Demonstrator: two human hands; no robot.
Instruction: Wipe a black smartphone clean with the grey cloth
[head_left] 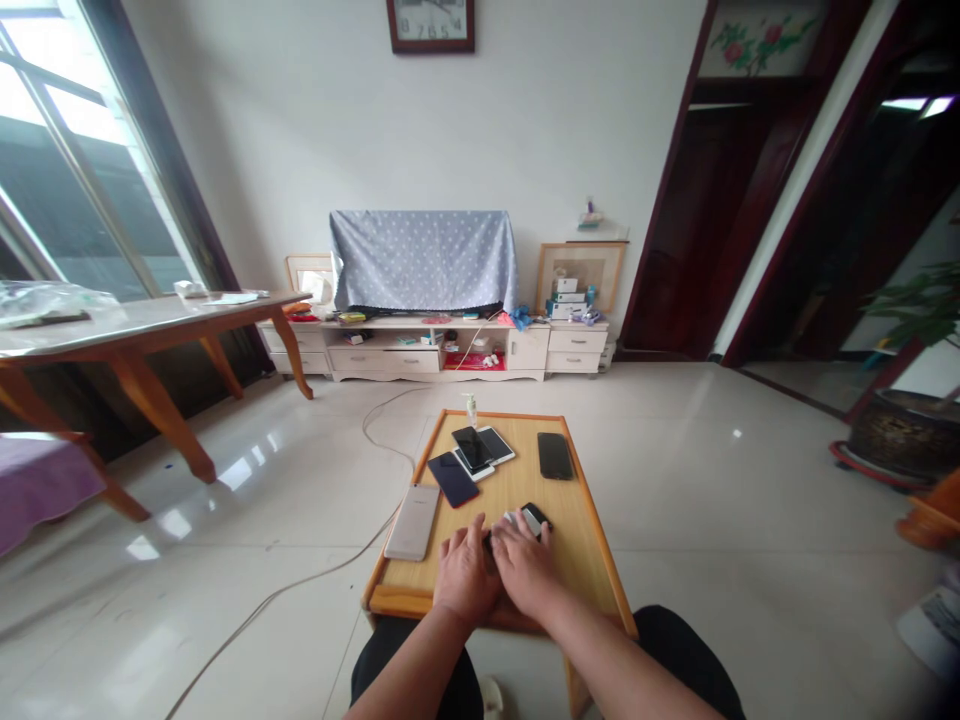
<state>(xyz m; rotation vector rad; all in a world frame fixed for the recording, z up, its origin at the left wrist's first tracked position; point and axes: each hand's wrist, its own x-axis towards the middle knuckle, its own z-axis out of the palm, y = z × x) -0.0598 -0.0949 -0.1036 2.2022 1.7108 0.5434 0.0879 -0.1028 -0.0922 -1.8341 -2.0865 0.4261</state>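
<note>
My left hand (466, 575) rests near the front edge of the small wooden table (517, 490), its fingers curved against the near side of a dark phone mostly covered by both hands. Over that phone lies my right hand (523, 562), fingers bent, with a whitish item (511, 517) under its fingertips. A black phone end (536, 514) shows beyond them. To the left is a silver phone (412, 522), and behind it a dark blue phone (453, 479). Two white-edged phones with a black phone (471, 447) on top lie farther back. Another black phone (555, 456) is at the right.
A pump bottle (471, 408) stands at the table's far edge. A cable (300, 580) runs over the floor at left. Beyond are a low cabinet (390, 361), a larger table (150, 325) at left and a potted plant (900, 430) at right.
</note>
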